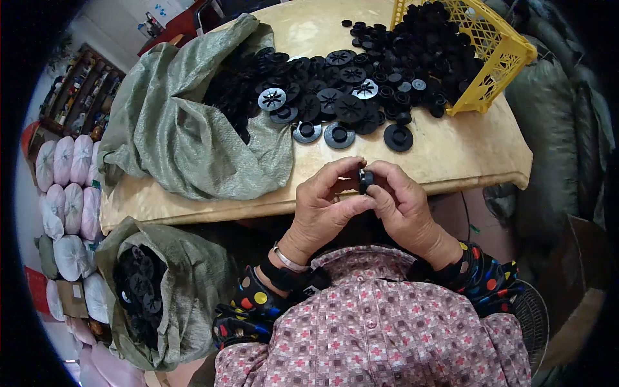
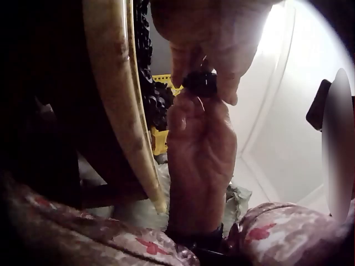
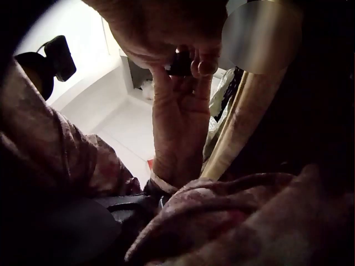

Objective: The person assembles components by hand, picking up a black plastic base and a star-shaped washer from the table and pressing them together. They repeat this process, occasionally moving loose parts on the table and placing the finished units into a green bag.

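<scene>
Between the fingertips of both hands is a small round black plastic part (image 1: 366, 180), held on edge just over the table's front edge. My left hand (image 1: 322, 203) grips it from the left, thumb and fingers bent round it. From the other side, my right hand (image 1: 407, 208) pinches the same part. The left wrist view shows the black part (image 2: 201, 83) partly covered by fingers. In front of the hands lies a heap of black plastic discs (image 1: 350, 108), several with star-shaped slots. One flanged disc (image 1: 398, 137) with a raised centre lies nearest the right hand.
A yellow plastic crate (image 1: 493, 71) lies tipped at the back right, smaller black parts (image 1: 419, 48) spilling from it. A green woven sack (image 1: 187, 122) covers the table's left side. Below stands another open sack (image 1: 184, 290) of black parts. Full sacks (image 1: 548, 122) stand at right.
</scene>
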Action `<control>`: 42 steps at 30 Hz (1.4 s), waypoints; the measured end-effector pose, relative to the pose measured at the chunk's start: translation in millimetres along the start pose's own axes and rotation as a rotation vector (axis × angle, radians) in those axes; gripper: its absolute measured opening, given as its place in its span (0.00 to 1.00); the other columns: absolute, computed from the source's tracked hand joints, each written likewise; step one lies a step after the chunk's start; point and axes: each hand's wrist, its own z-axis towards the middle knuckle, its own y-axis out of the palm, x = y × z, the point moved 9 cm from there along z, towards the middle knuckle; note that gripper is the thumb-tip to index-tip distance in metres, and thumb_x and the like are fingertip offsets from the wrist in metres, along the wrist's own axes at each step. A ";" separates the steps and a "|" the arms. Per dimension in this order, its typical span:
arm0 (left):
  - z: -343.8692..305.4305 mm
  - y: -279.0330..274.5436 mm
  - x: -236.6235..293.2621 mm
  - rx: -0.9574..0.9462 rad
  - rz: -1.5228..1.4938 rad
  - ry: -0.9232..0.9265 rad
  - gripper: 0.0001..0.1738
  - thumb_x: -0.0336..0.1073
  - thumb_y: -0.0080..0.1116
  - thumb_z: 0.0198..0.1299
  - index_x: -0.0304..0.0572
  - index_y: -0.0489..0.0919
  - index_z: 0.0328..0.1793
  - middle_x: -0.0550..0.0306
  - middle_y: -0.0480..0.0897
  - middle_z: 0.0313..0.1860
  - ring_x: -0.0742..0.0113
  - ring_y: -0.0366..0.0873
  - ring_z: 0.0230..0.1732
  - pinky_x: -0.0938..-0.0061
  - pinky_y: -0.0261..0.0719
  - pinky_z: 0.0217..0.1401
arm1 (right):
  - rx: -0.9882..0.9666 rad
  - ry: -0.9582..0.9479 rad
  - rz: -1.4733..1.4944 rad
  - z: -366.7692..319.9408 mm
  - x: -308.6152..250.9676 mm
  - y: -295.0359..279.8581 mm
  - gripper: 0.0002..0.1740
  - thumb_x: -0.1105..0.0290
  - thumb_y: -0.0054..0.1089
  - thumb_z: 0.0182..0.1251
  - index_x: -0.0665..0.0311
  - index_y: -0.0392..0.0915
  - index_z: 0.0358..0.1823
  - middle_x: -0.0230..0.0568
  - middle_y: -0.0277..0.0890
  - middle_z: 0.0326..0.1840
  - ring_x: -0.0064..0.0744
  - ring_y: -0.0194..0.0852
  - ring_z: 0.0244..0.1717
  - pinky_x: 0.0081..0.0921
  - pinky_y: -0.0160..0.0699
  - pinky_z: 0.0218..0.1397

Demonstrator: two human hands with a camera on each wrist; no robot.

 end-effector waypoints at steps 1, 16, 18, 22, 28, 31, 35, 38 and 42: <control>-2.9 -0.5 -7.8 0.021 -0.108 -0.106 0.29 0.27 0.68 0.48 0.33 0.71 0.58 0.54 0.77 0.49 0.69 0.78 0.48 0.76 0.78 0.52 | -0.001 -0.121 -0.116 -0.2 -10.7 0.4 0.17 0.75 0.53 0.64 0.68 0.66 0.53 0.47 0.72 0.41 0.40 0.75 0.41 0.27 0.74 0.44; -18.5 -2.6 -15.8 0.069 -0.009 -0.150 0.27 0.31 0.70 0.48 0.33 0.73 0.54 0.54 0.79 0.45 0.71 0.78 0.44 0.77 0.78 0.49 | -0.075 0.006 -0.205 -4.7 3.1 7.5 0.11 0.66 0.47 0.69 0.68 0.68 0.43 0.44 0.71 0.27 0.42 0.74 0.30 0.33 0.73 0.35; -19.9 -0.5 -1.5 0.009 0.354 0.065 0.31 0.34 0.73 0.43 0.34 0.73 0.54 0.49 0.78 0.47 0.66 0.79 0.44 0.76 0.80 0.46 | -0.145 0.224 -0.030 -6.8 18.2 11.5 0.13 0.63 0.46 0.70 0.68 0.69 0.39 0.39 0.69 0.23 0.34 0.72 0.26 0.29 0.71 0.30; -21.8 3.0 3.6 -0.038 0.452 0.154 0.32 0.31 0.72 0.43 0.34 0.72 0.56 0.50 0.78 0.48 0.67 0.79 0.46 0.76 0.78 0.49 | -0.238 0.501 0.257 -17.7 37.6 21.3 0.18 0.58 0.43 0.73 0.64 0.68 0.30 0.26 0.63 0.18 0.14 0.58 0.18 0.17 0.58 0.19; -13.5 -18.9 -34.5 0.156 -0.419 -0.340 0.23 0.38 0.58 0.59 0.34 0.69 0.58 0.53 0.77 0.49 0.66 0.76 0.50 0.71 0.77 0.52 | 0.092 -0.239 -0.540 22.6 -5.8 -43.5 0.11 0.66 0.51 0.67 0.64 0.70 0.45 0.41 0.70 0.31 0.38 0.71 0.30 0.29 0.72 0.33; -4.6 -17.8 -29.4 0.185 -0.606 -0.390 0.23 0.42 0.56 0.61 0.34 0.70 0.57 0.51 0.77 0.47 0.66 0.77 0.46 0.70 0.80 0.48 | 0.145 -0.260 -0.729 49.4 5.7 -75.2 0.14 0.68 0.55 0.62 0.62 0.71 0.48 0.43 0.71 0.40 0.44 0.73 0.37 0.33 0.74 0.38; 12.2 -8.4 -19.7 0.174 -0.312 -0.464 0.19 0.38 0.56 0.60 0.34 0.74 0.53 0.52 0.78 0.43 0.68 0.78 0.39 0.74 0.81 0.43 | -0.099 -0.174 -0.949 79.4 48.8 -72.3 0.15 0.71 0.57 0.59 0.60 0.71 0.48 0.43 0.70 0.42 0.45 0.74 0.39 0.33 0.76 0.40; 33.8 0.6 -32.0 0.070 0.044 -0.360 0.16 0.34 0.60 0.56 0.37 0.77 0.51 0.57 0.80 0.37 0.70 0.77 0.36 0.78 0.77 0.39 | -0.100 -0.216 -0.940 82.0 57.0 -73.9 0.13 0.72 0.57 0.58 0.60 0.72 0.46 0.43 0.70 0.39 0.45 0.73 0.37 0.34 0.75 0.39; 65.8 41.1 -7.3 -0.107 0.638 0.119 0.17 0.31 0.60 0.52 0.41 0.77 0.50 0.51 0.79 0.40 0.59 0.78 0.36 0.70 0.76 0.38 | -0.021 -0.182 -0.663 73.6 53.1 -96.3 0.07 0.72 0.57 0.58 0.63 0.74 0.38 0.44 0.69 0.31 0.46 0.71 0.34 0.35 0.71 0.37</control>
